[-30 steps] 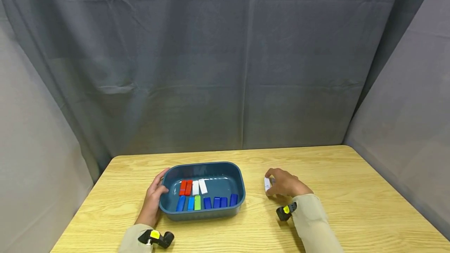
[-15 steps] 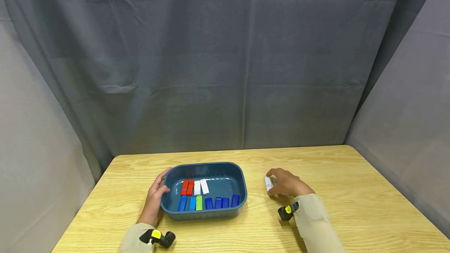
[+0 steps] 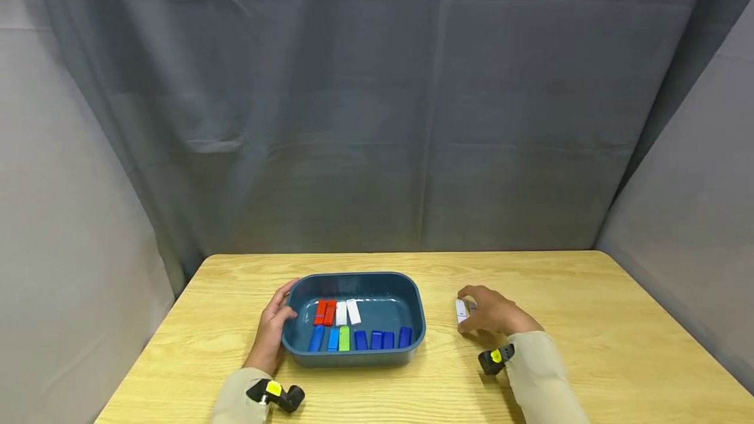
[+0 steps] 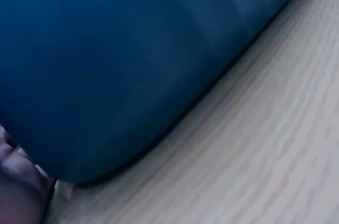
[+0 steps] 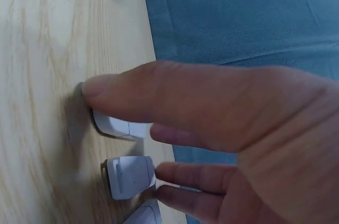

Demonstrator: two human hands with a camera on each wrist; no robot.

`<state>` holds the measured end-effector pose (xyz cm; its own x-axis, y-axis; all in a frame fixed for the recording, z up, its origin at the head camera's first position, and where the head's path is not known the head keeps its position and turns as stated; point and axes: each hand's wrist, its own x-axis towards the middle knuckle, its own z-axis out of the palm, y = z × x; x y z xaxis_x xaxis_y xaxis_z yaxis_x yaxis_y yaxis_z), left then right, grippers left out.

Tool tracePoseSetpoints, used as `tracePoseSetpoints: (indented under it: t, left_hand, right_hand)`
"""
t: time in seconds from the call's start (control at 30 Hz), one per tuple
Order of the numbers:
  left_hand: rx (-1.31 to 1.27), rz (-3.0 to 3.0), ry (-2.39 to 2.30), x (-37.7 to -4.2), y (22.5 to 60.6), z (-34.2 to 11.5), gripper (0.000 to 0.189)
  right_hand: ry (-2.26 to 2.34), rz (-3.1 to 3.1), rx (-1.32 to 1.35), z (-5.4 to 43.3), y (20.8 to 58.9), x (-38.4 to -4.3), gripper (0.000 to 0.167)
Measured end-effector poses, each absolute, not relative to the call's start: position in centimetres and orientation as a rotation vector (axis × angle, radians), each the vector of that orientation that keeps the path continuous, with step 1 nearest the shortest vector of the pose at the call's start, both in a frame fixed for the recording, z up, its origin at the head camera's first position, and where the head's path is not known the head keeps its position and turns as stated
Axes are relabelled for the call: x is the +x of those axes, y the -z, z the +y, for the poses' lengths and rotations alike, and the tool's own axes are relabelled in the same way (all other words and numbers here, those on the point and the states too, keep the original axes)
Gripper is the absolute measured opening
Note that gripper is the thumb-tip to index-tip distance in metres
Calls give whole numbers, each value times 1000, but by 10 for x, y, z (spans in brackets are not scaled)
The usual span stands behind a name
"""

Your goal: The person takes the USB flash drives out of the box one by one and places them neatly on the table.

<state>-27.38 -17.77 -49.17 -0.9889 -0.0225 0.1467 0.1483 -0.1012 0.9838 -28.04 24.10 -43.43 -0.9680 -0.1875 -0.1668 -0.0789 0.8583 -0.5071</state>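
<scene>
My left hand (image 3: 271, 334) holds the left end of a dark blue-green plastic bin (image 3: 353, 360), its thumb over the rim. In the left wrist view the bin's outer wall (image 4: 159, 49) fills most of the picture. My right hand (image 3: 497, 313) is on the table to the right of the bin, pinching a white USB stick (image 3: 461, 310) by its two ends between thumb and index finger. The right wrist view shows a second white stick (image 5: 130, 176) beside it, near the other fingertips, and part of a third (image 5: 146, 214).
Inside the bin lie two rough rows: red sticks (image 3: 325, 312) and white sticks (image 3: 347, 312) behind, blue sticks (image 3: 383, 339) and a green stick (image 3: 344, 338) in front. The wooden table (image 3: 618, 345) ends at a grey curtain (image 3: 377, 116).
The head view has shifted, so everything sits a little further right in it. Both hands keep their places on the bin and at the white USB stick.
</scene>
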Motion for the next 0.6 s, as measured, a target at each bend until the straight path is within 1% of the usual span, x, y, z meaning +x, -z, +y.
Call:
tracePoseSetpoints:
  t: [0.13,0.37,0.6]
  left_hand:
    - [-151,-2012,2251,-278,494,-167,66]
    - [-195,-2004,2261,-287,496,-143,66]
    - [-202,-2005,2244,-292,495,-129,67]
  right_hand:
    - [738,2864,-277,248,427,-274,77]
    - [648,3028,-376,257,411,-267,72]
    - [726,3113,-513,250,400,-264,71]
